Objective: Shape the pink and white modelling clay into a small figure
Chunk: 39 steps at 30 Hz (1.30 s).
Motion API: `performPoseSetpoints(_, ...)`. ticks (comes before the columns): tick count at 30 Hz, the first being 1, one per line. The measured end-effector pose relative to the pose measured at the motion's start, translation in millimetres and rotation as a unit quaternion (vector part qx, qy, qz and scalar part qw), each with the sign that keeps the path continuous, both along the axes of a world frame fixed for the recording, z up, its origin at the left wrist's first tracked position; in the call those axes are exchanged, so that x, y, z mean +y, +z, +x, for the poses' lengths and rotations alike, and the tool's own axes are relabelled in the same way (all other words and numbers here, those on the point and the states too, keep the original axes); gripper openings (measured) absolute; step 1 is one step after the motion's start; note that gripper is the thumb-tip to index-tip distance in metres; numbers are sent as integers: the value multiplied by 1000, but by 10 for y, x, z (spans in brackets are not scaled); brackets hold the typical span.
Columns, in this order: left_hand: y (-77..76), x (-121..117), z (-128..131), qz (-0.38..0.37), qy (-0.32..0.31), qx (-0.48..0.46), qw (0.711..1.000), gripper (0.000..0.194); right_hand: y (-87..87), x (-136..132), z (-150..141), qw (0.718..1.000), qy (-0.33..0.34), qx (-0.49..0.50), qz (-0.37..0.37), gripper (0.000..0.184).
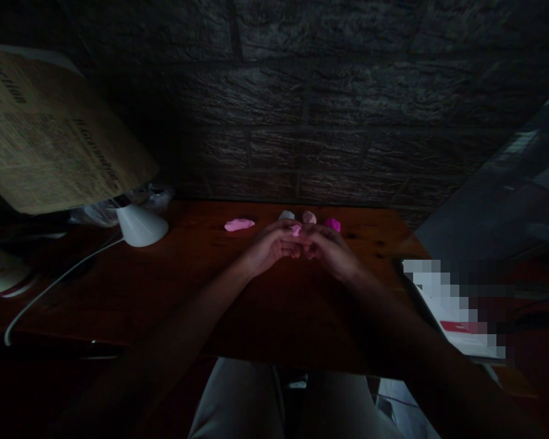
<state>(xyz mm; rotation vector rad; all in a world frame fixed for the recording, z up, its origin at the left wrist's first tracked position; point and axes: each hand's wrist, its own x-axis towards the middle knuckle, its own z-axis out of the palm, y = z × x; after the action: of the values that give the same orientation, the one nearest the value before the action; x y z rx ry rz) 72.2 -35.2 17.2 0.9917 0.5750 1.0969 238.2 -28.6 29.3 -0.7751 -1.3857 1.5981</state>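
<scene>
My left hand and my right hand meet fingertip to fingertip over the middle of a dark wooden table. Both pinch one small pink lump of clay between their fingers. Just behind the hands lie a white lump, a pale pink lump and a magenta lump. A flattened light pink piece lies further left on the table.
A white lamp base with a cable stands at the left under a newsprint lampshade. Papers lie at the table's right edge. A dark brick wall rises behind the table.
</scene>
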Motion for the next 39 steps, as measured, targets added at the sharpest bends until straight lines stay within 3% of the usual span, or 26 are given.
performPoseSetpoints(7, -53, 2, 14, 16, 15, 18, 1000, 25, -4, 1, 6, 1000, -21, -16, 7, 34)
performPoseSetpoints(16, 10, -12, 19, 7, 9, 3, 1000, 25, 7, -5, -9, 1000, -15, -3, -1, 33)
performPoseSetpoints(39, -23, -15, 27, 18, 34, 39, 998, 27, -38, 19, -8, 999, -33, -9, -16, 36)
